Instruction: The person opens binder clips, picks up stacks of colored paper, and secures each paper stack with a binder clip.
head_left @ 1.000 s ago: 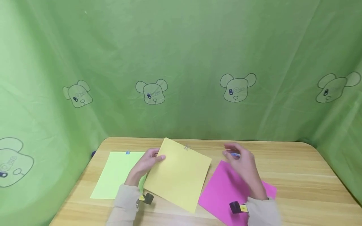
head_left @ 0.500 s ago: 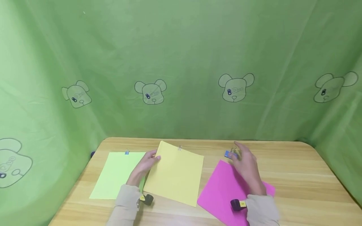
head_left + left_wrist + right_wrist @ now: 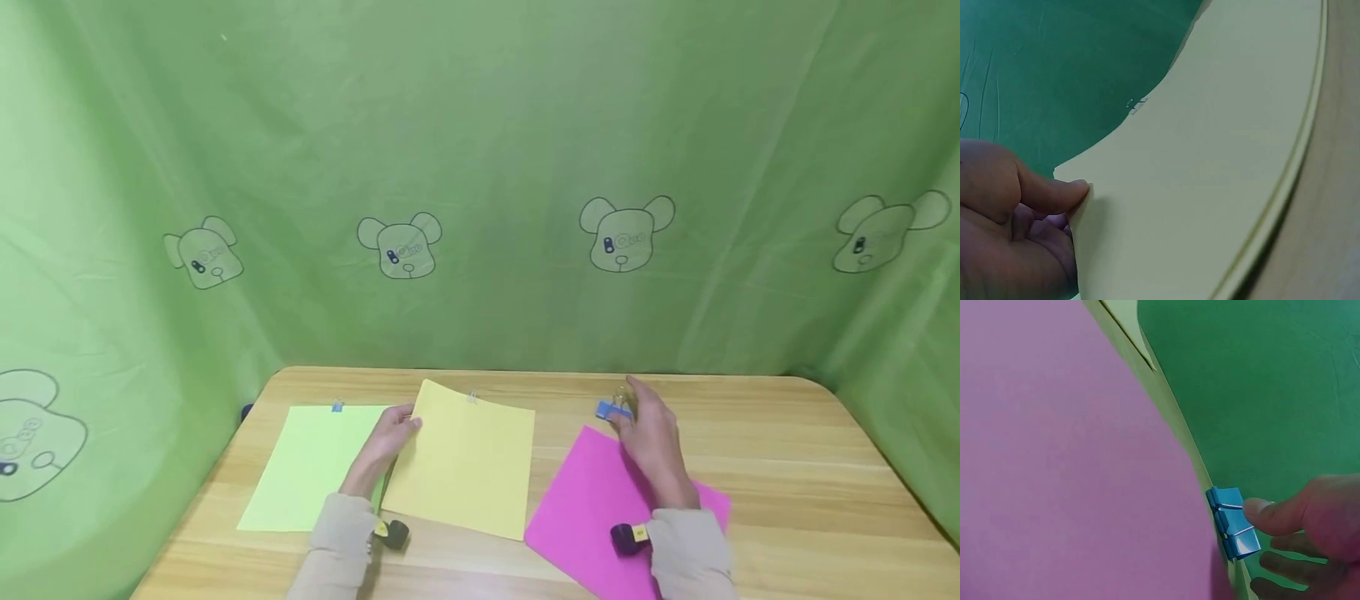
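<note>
My left hand (image 3: 390,435) pinches the left edge of a yellow sheet stack (image 3: 463,467), thumb on top and fingers behind. In the left wrist view the stack bows, and its near edge shows more than one layer. A small silvery binder clip (image 3: 472,397) sits on the stack's far edge. Past the far corner of a magenta sheet (image 3: 581,508), my right hand (image 3: 654,433) holds a blue binder clip (image 3: 613,409) by its wire handle. The right wrist view shows the thumb on that handle of the clip (image 3: 1232,522), with the other fingers spread below.
A light green sheet (image 3: 311,475) with a blue binder clip (image 3: 337,407) on its far edge lies at the left, partly under my left hand and the yellow stack. The wooden table (image 3: 817,500) ends at a green curtain (image 3: 510,317) printed with bear heads.
The yellow stack has turned straighter and come down toward the table in my left hand. My right hand, earlier above the blue clip, has moved onto it, and its fingers have closed at the handle.
</note>
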### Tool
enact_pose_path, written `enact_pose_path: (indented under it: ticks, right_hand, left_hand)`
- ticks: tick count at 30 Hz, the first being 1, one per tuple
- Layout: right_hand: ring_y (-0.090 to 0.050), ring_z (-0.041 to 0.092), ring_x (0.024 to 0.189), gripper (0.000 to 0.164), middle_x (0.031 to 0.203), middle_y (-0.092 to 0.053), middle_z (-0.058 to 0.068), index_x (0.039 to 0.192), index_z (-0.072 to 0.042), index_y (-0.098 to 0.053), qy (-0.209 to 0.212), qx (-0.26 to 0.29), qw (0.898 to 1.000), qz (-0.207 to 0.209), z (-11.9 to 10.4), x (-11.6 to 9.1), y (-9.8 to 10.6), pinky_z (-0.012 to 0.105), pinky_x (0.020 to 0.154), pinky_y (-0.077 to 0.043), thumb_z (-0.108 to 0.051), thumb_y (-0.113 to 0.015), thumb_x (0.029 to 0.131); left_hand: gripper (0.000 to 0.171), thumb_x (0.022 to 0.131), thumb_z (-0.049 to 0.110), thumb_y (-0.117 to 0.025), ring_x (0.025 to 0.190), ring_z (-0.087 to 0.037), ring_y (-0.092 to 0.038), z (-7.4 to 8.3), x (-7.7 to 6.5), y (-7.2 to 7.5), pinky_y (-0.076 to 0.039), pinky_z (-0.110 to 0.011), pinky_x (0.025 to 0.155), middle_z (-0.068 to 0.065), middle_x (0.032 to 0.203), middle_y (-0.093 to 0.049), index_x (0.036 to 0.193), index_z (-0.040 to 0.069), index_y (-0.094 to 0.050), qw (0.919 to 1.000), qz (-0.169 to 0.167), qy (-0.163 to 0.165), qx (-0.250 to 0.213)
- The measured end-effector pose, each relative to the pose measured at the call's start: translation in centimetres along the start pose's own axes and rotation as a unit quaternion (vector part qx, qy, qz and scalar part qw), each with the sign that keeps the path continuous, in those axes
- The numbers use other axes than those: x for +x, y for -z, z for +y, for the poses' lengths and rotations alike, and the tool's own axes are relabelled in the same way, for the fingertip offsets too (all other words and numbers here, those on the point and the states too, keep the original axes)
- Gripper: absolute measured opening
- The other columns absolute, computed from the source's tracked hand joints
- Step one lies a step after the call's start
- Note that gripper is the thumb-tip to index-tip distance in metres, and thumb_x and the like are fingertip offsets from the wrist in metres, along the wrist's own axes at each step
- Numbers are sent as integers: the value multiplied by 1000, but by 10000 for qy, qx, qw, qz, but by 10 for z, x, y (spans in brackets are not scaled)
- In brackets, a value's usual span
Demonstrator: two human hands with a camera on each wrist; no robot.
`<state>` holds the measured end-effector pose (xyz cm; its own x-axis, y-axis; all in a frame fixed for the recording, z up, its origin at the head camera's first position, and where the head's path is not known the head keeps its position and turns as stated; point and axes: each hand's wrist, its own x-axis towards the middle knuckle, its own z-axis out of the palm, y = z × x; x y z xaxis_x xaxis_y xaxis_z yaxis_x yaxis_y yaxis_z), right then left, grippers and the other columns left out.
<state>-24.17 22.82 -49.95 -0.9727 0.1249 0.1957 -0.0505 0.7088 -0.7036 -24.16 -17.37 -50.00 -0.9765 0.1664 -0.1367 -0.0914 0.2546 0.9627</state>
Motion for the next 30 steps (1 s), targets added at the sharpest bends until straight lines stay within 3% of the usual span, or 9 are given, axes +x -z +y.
enact_pose_path:
  ticks: [3, 7, 12, 17, 21, 24, 30]
  right_hand:
    - [-46, 56, 130, 68, 144, -48, 36, 154, 4, -37, -57, 4, 10000, -45, 1, 2, -2, 66, 108, -39, 0, -70, 94]
    - [-53, 55, 124, 65, 137, -54, 36, 152, 5, -40, -65, -15, 10000, -36, 2, 2, -4, 64, 104, -44, 1, -69, 94]
    - [-54, 55, 122, 56, 134, -57, 35, 145, 5, -49, 18, -52, 9998, 164, 2, 1, -5, 64, 102, -46, 3, -69, 93]
    - [-56, 53, 121, 39, 129, -62, 32, 133, 6, -61, 207, -38, 9986, 488, 3, 0, -6, 65, 103, -45, 0, -68, 95]
    - [-60, 50, 118, 29, 125, -66, 30, 125, 4, -66, 178, 68, 9976, 671, 2, -1, -6, 64, 100, -48, -4, -68, 97]
    - [-63, 48, 113, 24, 119, -69, 28, 120, 4, -69, 127, 167, 9968, 767, 1, -1, -4, 62, 97, -50, -4, -68, 98]
    - [-65, 48, 111, 16, 122, -68, 29, 109, 5, -73, 114, 352, 9953, 894, 0, -1, 4, 61, 97, -51, -4, -68, 96]
  left_hand:
    - [45, 106, 2, -41, 141, -52, -38, 2, 0, -1, -27, -65, 117, -34, 148, -45, 147, -16, -37, 10000, 56, 54, 49]
    - [47, 105, 0, -40, 119, -42, -62, 4, 0, 0, -49, -53, 106, -30, 134, -59, 149, -15, -35, 9994, 305, 153, 86]
    - [47, 104, -3, -37, 102, -36, -70, 5, 1, 1, -58, -42, 93, -30, 125, -64, 149, -16, -33, 9985, 515, 149, 103]
    - [49, 102, -7, -40, 107, -44, -68, 6, 0, 0, -58, -46, 94, -35, 128, -61, 148, -19, -30, 9987, 497, -22, 115]
    - [49, 104, -2, -46, 119, -50, -60, 9, -1, -1, -51, -55, 103, -38, 134, -55, 148, -19, -31, 9985, 465, -115, 280]
    - [54, 105, 6, -51, 132, -51, -49, 13, -3, -1, -41, -60, 111, -38, 144, -47, 150, -16, -31, 9973, 502, -32, 529]
    - [63, 106, 17, -54, 139, -54, -39, 21, -8, 1, -34, -66, 113, -36, 154, -36, 155, -11, -26, 9932, 395, 122, 1092]
